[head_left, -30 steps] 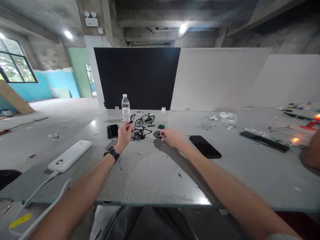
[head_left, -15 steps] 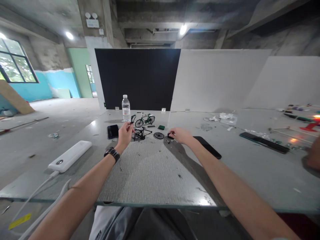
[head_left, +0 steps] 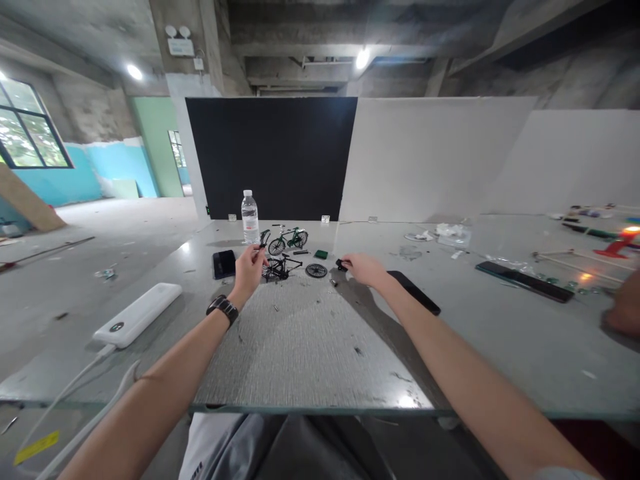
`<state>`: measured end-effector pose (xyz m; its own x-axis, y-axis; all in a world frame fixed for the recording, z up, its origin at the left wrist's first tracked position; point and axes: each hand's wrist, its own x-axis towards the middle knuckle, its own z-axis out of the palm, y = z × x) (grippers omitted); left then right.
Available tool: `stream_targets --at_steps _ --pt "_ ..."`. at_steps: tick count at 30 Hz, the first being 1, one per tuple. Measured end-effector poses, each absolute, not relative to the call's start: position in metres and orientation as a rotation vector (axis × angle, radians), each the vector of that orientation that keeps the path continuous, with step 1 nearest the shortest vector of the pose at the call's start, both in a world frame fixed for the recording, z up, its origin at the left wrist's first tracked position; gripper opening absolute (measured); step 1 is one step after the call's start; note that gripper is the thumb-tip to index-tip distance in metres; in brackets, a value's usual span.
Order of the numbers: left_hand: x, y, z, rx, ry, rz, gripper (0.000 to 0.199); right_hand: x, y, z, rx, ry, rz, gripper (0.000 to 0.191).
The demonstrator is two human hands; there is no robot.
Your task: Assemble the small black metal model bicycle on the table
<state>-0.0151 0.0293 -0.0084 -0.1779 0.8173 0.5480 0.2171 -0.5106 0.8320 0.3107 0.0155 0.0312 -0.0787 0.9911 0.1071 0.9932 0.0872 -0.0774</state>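
Where the right hand [head_left: 365, 269] pinches it, the part [head_left: 341, 265] looks black.

My right grip [head_left: 364, 269] is now clear of the spoked wheel [head_left: 316, 271], positioned to its right, with fingers closed on a small black part [head_left: 341, 265]. The wheel is fully exposed; the black phone [head_left: 416, 292] is partly covered.

curved black part [head_left: 265, 237]: was held slanted | small black piece [head_left: 341, 265]: was held | spoked wheel [head_left: 316, 271]: lay flat | black bicycle frame [head_left: 285, 271]: lay left of wheel
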Motion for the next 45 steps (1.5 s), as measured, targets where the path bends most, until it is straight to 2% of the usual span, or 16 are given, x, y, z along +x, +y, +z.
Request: stream_targets --at_steps 22,45 --pt "-0.0157 0.0251 -0.0056 1.685 1.202 1.688 0.014 0.3145 0.0187 0.0267 -2.044 -2.164 0.042 0.048" --pt "-0.0166 0.0301 -0.0101 1.704 1.187 1.704 0.016 0.3194 0.0240 0.0231 -2.239 -1.944 -0.029 0.045"
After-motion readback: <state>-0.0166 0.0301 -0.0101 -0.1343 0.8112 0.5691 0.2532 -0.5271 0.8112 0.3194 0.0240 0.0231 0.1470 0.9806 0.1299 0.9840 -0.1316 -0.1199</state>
